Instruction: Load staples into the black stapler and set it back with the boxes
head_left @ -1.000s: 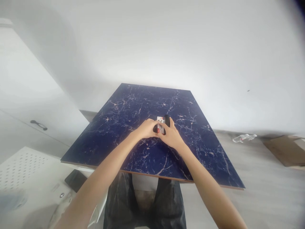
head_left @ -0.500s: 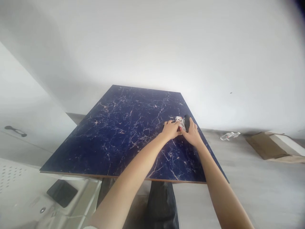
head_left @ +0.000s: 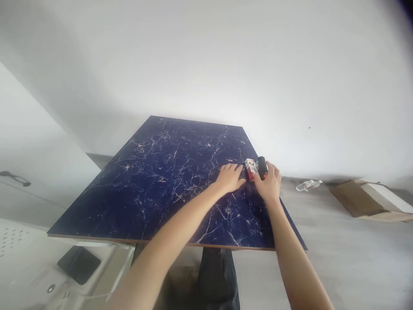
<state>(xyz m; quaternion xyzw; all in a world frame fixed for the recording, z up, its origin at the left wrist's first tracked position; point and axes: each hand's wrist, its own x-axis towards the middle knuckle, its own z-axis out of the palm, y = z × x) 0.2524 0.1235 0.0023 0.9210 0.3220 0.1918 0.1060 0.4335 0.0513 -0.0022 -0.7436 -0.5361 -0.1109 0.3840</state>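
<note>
Red-and-white box (head_left: 250, 168) and black cylinder (head_left: 262, 165), right hand (head_left: 270, 185) apparently clasping both! Left hand (head_left: 228, 178) spread, seemingly empty. Gripping step, likely; steadiness needed.

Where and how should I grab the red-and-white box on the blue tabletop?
Probably from the left with your left hand, pinching the box by its short near and far ends, since the black object crowds its right side.

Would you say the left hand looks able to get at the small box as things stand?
Probably yes: the left hand is just left of the small box, with nothing large between them. The right hand and black object crowd the box's right side, so gripping there may be harder.
</note>
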